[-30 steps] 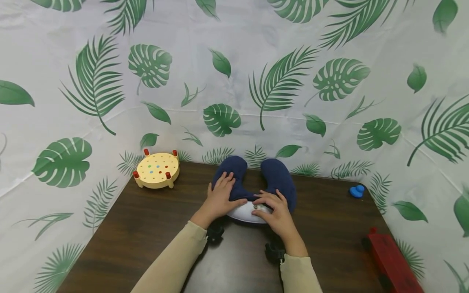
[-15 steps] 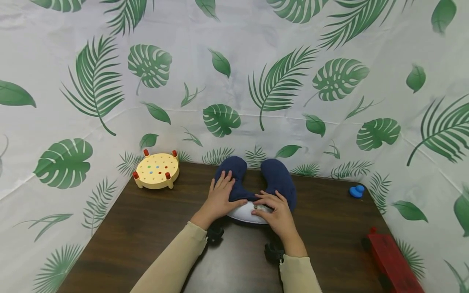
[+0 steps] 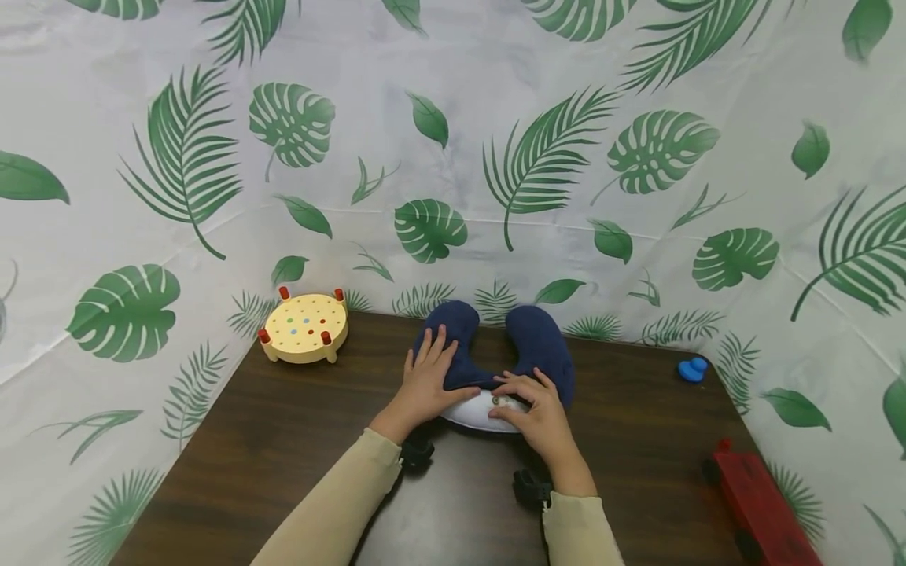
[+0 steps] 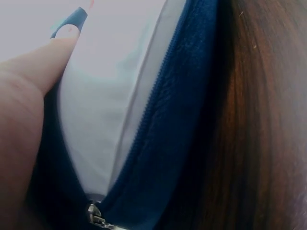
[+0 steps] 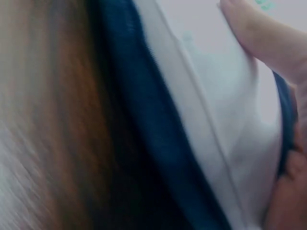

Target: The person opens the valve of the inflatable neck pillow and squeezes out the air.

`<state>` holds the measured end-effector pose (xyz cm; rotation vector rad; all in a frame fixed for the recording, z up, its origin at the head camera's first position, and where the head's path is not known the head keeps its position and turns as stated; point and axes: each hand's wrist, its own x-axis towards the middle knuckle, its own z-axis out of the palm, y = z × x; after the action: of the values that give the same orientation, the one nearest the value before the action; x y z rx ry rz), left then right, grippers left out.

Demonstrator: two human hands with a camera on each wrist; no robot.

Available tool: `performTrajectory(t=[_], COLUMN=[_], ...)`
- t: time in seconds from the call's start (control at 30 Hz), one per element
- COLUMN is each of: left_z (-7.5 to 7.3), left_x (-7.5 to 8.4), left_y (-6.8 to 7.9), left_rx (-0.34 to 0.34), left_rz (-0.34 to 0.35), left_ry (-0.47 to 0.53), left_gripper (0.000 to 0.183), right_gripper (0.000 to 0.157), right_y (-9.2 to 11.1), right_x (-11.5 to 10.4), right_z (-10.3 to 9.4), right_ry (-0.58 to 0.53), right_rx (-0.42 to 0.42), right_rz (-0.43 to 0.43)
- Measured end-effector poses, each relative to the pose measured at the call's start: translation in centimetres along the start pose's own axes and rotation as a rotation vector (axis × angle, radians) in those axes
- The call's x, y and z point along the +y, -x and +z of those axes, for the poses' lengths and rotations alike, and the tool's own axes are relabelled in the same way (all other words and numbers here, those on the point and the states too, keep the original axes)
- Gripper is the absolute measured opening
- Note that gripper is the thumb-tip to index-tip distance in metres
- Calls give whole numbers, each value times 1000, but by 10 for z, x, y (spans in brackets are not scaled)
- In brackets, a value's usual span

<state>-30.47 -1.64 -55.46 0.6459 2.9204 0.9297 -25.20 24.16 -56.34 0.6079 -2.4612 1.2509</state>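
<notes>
A navy U-shaped neck pillow [image 3: 539, 346] lies at the table's back, its ends toward the wall. Along its near curve the zip is undone and a white inner lining [image 3: 470, 414] shows. My left hand [image 3: 422, 389] rests flat on the pillow's left side, fingers spread, thumb on the lining. The zip pull [image 4: 97, 213] sits at the opening's end in the left wrist view. My right hand [image 3: 535, 409] lies over the right part, fingers curved. Between its thumb and forefinger shows a small pale thing [image 3: 501, 401] with a rounded end; its kind is unclear.
A yellow round pegboard [image 3: 306, 330] with red-tipped legs stands at the back left. A blue rubber duck [image 3: 692, 369] sits at the right back. A red wooden toy vehicle [image 3: 767, 503] stands along the right edge. A leaf-print curtain [image 3: 453, 157] hangs behind the dark wooden table [image 3: 283, 440].
</notes>
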Motion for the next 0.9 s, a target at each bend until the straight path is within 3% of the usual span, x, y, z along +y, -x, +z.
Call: performTrajectory(t=[0.13, 0.4, 0.63, 0.9], left_z=[0, 2, -1, -1], left_x=[-1, -6, -5, -1], left_y=[0, 2, 1, 2], left_rx=[-2, -27, -8, -24], left_rz=[10, 18, 17, 15], left_ry=[-11, -18, 0, 29], left_gripper=[109, 107, 107, 106], right_gripper=[33, 26, 24, 28], right_y=[0, 3, -1, 1], right_x=[5, 7, 6, 1], right_z=[-1, 4, 6, -1], right_ry=[-20, -9, -17, -56], right_rx=[-26, 18, 35, 4], right_rz=[-5, -4, 4, 0])
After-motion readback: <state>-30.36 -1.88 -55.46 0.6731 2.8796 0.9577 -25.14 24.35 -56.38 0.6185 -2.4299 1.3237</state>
